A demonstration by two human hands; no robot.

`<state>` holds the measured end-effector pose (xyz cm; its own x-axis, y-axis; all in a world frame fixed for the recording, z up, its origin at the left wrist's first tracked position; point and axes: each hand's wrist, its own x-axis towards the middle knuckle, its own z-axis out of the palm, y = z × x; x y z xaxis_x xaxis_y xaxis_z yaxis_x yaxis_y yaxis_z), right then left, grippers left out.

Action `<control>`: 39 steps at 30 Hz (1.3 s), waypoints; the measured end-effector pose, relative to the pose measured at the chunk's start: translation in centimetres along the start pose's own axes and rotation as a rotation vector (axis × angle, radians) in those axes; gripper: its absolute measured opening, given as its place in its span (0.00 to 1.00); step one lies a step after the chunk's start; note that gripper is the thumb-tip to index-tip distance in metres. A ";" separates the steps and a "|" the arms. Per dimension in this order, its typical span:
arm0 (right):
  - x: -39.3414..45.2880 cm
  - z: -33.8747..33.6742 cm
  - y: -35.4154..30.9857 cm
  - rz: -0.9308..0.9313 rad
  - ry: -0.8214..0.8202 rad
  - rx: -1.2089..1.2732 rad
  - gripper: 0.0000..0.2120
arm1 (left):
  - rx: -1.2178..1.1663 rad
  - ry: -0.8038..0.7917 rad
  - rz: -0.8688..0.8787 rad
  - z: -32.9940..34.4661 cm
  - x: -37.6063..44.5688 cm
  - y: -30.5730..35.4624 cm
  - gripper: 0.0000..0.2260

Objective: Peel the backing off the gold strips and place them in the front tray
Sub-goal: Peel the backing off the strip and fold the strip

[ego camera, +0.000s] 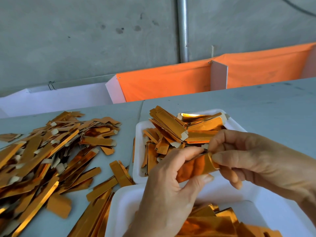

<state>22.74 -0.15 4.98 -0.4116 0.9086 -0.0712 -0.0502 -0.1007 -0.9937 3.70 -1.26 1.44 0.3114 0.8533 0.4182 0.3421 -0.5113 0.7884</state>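
Peeling step: left hand (164, 182) grips a strip (196, 165) at centre, right hand (248, 156) pinches its curled end, fingers bent. Next, I'd judge: pull the backing free, drop the strip into the tray (123, 202) at six o'clock.

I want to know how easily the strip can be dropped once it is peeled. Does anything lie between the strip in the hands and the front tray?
Nothing visible does. Both hands, left and right, hold the gold strip just above the front tray, whose white near rim lies open below, strips already inside.
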 end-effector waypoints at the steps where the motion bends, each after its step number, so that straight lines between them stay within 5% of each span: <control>1: 0.0 0.0 -0.1 0.001 0.007 -0.007 0.09 | 0.005 -0.001 -0.003 0.0 0.0 0.0 0.18; 24: -0.5 0.7 -0.9 0.001 0.115 -0.131 0.03 | 0.016 0.022 -0.012 0.2 -0.1 -0.1 0.15; 32: -0.3 1.0 -0.7 -0.094 0.166 -0.380 0.07 | 0.274 0.084 0.096 0.4 0.0 -0.2 0.16; 39: -0.6 0.6 -1.1 -0.084 0.108 -0.262 0.05 | 0.197 0.119 0.084 1.0 -0.2 0.2 0.17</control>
<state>22.50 -0.84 6.17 -0.3156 0.9487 0.0172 0.1628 0.0720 -0.9840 4.56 -1.60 1.04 0.2437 0.8072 0.5376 0.4898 -0.5809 0.6502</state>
